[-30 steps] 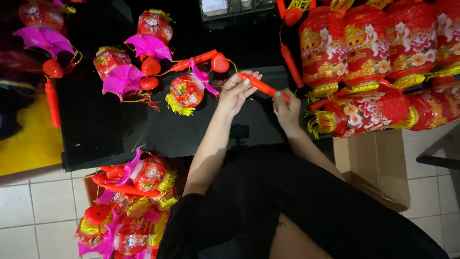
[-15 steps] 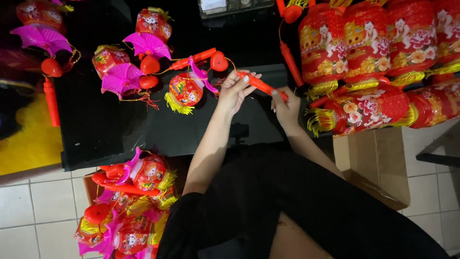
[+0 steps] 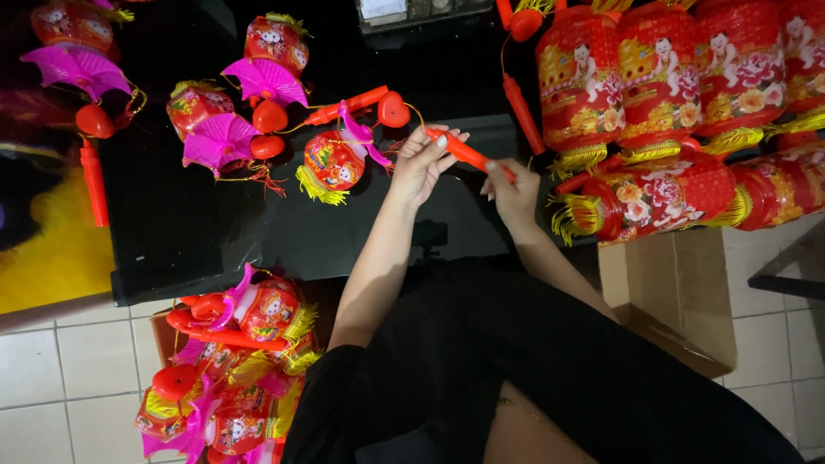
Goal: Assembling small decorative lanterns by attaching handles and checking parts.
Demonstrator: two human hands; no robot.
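Both hands meet over the near edge of the black table [image 3: 215, 241], each pinching one end of a slim orange-red lantern stick [image 3: 468, 155]. The left hand [image 3: 421, 163] has its fingers closed round the upper end, where a thin gold cord runs off toward a red heart-shaped piece [image 3: 394, 109]. The right hand [image 3: 513, 193] grips the lower end between thumb and fingers, so the stick slants down from left to right between them, held above the table and not resting on it.

Just left of the left hand lies a small round lantern [image 3: 331, 163] with a yellow fringe and pink ribbon, beside another orange-red stick [image 3: 348, 106]. Farther left on the table sit pink paper fans [image 3: 223, 142] with more small lanterns around them. To the right, large red cylinder lanterns [image 3: 653, 77] with gold tassels are stacked close together, one lying on its side near the right hand. Below them stands an open cardboard box [image 3: 679, 301] on the tiled floor [image 3: 60, 378]. A heap of small lanterns [image 3: 232, 369] fills another box by the person's left side.
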